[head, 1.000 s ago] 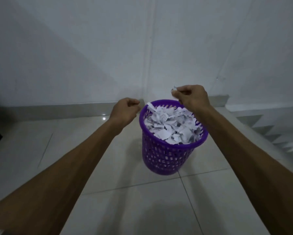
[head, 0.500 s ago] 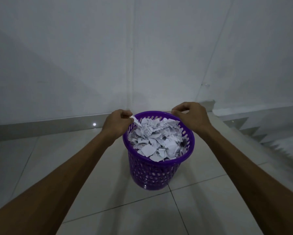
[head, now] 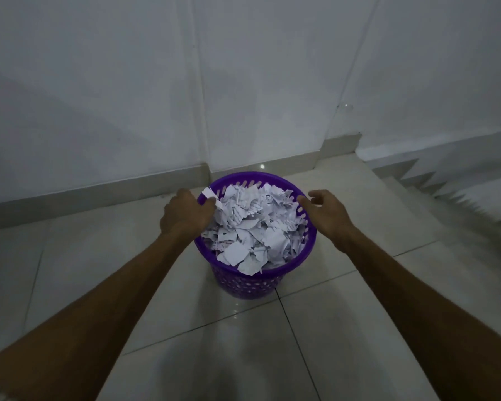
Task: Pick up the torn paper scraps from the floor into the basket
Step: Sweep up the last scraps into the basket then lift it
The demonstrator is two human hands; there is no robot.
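Head view shows me a round purple perforated plastic basket [head: 252, 280] on pale floor tiles [head: 345, 328], heaped with torn white paper scraps [head: 252, 230]; left hand [head: 187, 214] pinches one scrap [head: 209, 194] at its rim, right hand [head: 329, 215] hovers beside it, fingers loosely spread.

Dim, bluish light. Small glare spots on the floor [head: 237, 315]. Right edge smeared; wall [head: 127, 82] lines bow from wide-angle distortion.

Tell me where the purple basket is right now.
In the head view the purple basket stands on the tiled floor at centre, near the wall corner, between the left hand and the right hand, heaped with paper scraps.
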